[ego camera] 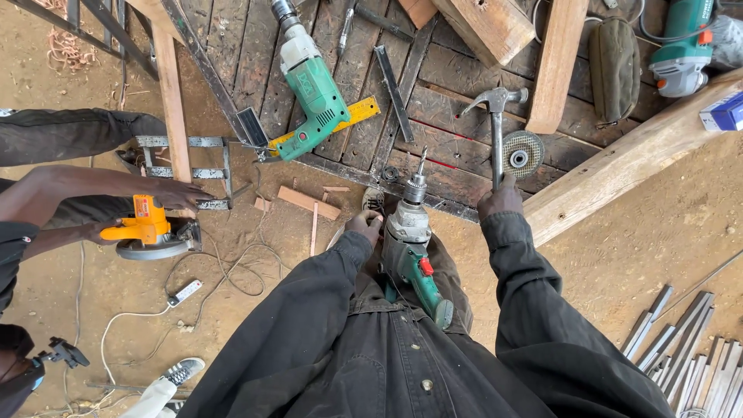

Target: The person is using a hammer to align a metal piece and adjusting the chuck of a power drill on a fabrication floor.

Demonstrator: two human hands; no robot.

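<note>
My left hand (pixel 364 226) is half hidden behind the drill (pixel 410 248), so I cannot tell whether its fingers are clenched or loose; it sits just beside the drill's chuck end. The drill rests between my arms against my lap, bit pointing away from me, its handle partly buried in my jacket. My right hand (pixel 501 200) is stretched forward, clenched around a hammer (pixel 496 124) handle, head up over the table (pixel 449 147). A grinding disc (pixel 520 153) lies just right of it.

Outdoor workshop: drill (pixel 313 89), hammer (pixel 496 128), circular saw (pixel 151 232), dirt floor (pixel 658 224)
</note>
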